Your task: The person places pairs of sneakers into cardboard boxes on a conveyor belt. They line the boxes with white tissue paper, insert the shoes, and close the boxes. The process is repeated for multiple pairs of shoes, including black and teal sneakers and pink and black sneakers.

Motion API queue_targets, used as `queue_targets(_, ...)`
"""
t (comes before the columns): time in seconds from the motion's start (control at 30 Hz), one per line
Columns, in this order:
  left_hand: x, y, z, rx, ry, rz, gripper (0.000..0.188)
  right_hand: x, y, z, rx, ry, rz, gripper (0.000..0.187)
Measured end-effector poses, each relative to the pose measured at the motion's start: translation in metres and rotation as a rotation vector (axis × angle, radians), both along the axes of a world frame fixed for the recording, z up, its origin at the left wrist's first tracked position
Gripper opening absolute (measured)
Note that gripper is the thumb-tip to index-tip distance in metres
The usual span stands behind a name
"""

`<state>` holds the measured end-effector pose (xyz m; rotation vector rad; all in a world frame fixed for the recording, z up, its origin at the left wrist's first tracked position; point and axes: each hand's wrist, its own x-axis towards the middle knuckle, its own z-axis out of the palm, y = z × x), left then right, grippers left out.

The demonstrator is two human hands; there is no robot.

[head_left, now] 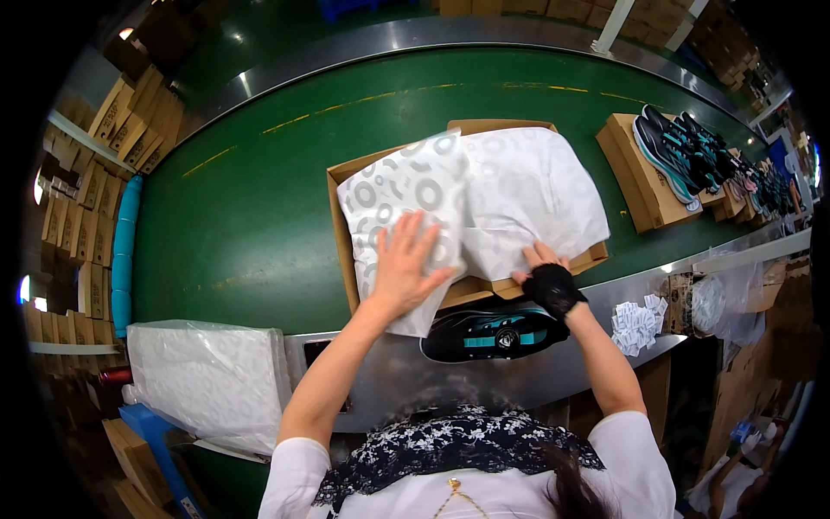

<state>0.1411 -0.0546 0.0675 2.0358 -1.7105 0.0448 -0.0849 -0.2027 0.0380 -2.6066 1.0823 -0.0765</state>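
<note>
An open cardboard shoebox (343,251) lies on the green belt in front of me, lined with white patterned tissue paper (527,186). My bare left hand (405,264) rests flat with spread fingers on the left part of the paper, which hangs over the box's near edge. Wearing a black fingerless glove, my right hand (546,278) touches the paper at the near right edge, its fingers stretched out. Between my forearms, a black shoe with teal details (497,336) lies on the metal ledge against the box. Whatever is under the paper is hidden.
More black and teal shoes (674,156) sit on boxes along the belt at right. A pile of small white slips (638,323) lies on the metal ledge (389,381). A wrapped stack of tissue paper (207,381) stands at left. Cartons (95,208) are stacked beyond the belt's left end.
</note>
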Motion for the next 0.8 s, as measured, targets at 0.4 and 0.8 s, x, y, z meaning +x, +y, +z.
queue_targets(0.4, 0.0, -0.018, -0.032, 0.089, 0.201, 0.129, 0.076, -0.074, 0.089, 0.011, -0.306, -0.075, 0.461, 0.03)
queue_targets(0.8, -0.039, 0.096, 0.068, 0.031, 1.048, 0.2, 0.071, 0.03, 0.102, 0.185, -0.418, -0.809, 0.669, 0.017)
